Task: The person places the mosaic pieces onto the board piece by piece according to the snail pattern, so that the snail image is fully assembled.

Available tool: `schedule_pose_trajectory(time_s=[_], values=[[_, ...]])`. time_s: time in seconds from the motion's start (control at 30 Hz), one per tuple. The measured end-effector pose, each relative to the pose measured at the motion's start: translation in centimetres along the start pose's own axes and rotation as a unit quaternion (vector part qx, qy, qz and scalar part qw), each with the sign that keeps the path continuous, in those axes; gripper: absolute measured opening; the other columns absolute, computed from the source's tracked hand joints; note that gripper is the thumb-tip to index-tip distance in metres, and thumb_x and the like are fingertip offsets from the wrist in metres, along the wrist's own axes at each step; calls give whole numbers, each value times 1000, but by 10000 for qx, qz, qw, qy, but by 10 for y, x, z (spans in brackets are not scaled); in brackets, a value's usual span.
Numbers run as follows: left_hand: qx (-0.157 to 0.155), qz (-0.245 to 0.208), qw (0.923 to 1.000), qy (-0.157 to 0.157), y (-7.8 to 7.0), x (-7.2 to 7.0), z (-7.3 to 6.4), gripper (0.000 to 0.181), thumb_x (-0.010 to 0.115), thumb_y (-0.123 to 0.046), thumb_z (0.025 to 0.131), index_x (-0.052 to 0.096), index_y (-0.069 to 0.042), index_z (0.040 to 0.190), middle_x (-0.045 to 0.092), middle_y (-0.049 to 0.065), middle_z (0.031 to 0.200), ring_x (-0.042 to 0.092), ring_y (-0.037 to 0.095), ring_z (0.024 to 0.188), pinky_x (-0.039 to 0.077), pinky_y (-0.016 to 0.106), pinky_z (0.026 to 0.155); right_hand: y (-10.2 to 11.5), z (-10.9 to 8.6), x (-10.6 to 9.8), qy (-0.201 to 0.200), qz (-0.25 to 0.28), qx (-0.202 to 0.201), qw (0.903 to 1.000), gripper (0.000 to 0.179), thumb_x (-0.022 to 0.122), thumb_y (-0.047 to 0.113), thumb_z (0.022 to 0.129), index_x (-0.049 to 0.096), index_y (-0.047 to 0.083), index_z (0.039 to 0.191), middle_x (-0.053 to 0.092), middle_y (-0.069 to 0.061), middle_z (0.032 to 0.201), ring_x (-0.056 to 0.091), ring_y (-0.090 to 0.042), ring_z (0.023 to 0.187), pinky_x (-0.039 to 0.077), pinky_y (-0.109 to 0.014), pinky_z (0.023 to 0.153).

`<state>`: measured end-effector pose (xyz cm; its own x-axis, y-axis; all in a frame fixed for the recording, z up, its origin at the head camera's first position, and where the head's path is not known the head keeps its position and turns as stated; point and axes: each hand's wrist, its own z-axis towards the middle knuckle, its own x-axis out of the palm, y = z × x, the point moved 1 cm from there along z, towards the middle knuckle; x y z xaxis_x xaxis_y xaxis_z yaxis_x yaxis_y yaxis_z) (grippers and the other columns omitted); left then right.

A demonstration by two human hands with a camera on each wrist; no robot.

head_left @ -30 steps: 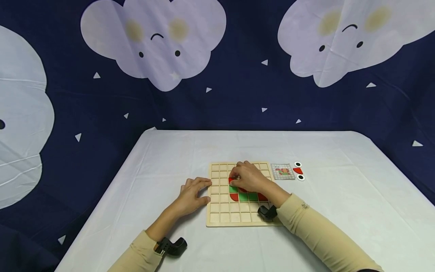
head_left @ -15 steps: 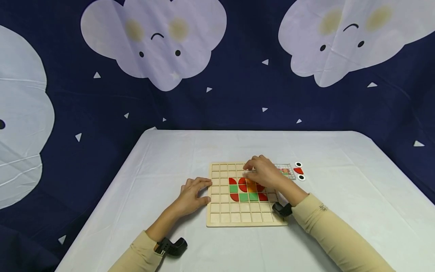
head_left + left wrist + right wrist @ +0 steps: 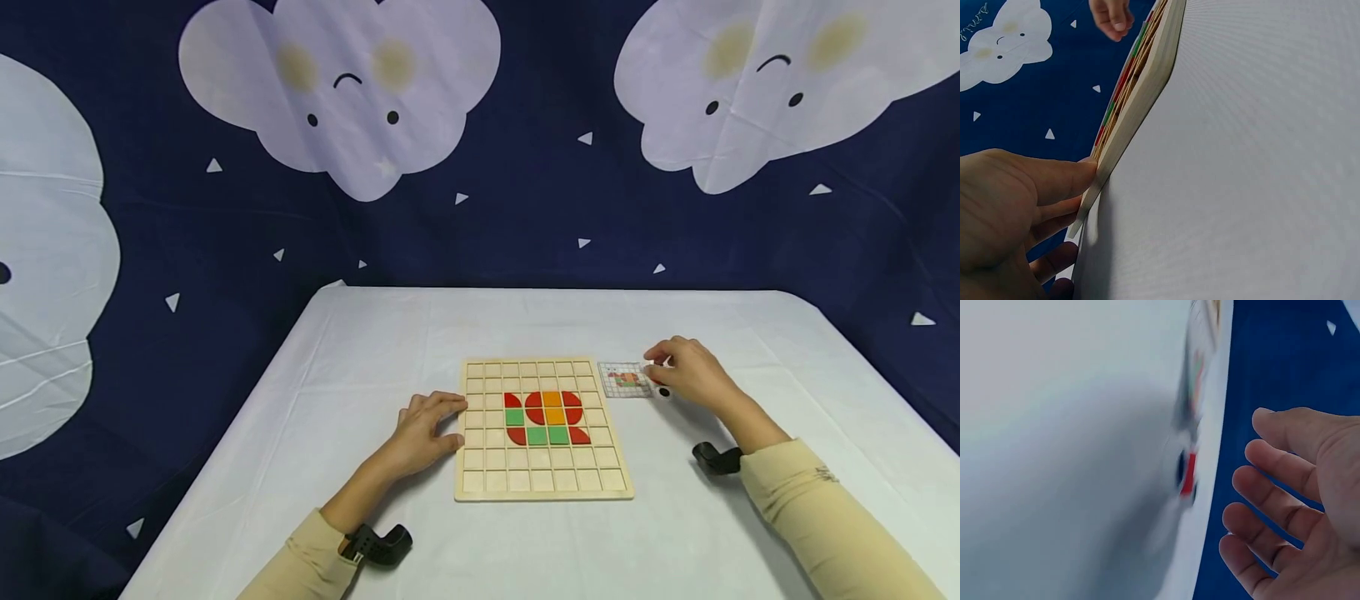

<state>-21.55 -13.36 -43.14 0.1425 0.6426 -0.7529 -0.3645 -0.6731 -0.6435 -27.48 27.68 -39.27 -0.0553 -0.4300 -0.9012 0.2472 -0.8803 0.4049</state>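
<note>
A wooden grid board lies on the table. In its cells sit red tiles, green tiles and orange tiles. My left hand rests at the board's left edge, thumb and fingertips touching the rim, as the left wrist view also shows. My right hand hovers over the loose pieces right of the board, partly covering them. Beneath it show a white round eye piece and, in the right wrist view, a red piece. Nothing is between the spread fingers of that hand.
A small printed pattern card lies between the board and the loose pieces. White cloth covers the table. Behind stands a dark blue curtain with clouds. Each wrist wears a black camera.
My right hand has moved off the board to the right, over the loose pieces, uncovering the tiles. My left hand has stayed at the board's edge.
</note>
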Motion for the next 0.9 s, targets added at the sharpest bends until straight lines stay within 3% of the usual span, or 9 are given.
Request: schedule_pose_trajectory(time_s=[0.2,0.4,0.6,0.9], values=[[-16,10,10000,3,0,0,0,47,71,-15,80,60,-9,125,54,1,133,41,21,110,24,34,82,-23,-9,-4,20,-46,234,9997,26,65,17,82,69,1,103,66,-18,95,58,-29,85,41,-39,72],[-18,30,10000,18,0,0,0,47,71,-16,80,60,-9,125,54,1,133,41,21,111,25,34,82,-39,-13,-2,87,-152,276,9995,25,66,12,80,68,-1,101,66,-17,90,58,-32,86,40,-45,75],[-26,13,10000,-11,1,0,0,46,71,-15,80,60,-9,125,55,1,133,41,21,111,25,35,83,-45,-12,0,108,-223,320,9992,22,65,12,80,69,0,98,65,-18,90,55,-35,89,38,-47,77],[0,-27,10000,-1,1,1,0,46,71,-15,80,61,-9,125,55,1,133,41,21,111,25,36,83,-45,-11,3,95,-259,252,9993,25,65,15,79,69,2,99,62,-19,91,50,-35,88,34,-41,74]])
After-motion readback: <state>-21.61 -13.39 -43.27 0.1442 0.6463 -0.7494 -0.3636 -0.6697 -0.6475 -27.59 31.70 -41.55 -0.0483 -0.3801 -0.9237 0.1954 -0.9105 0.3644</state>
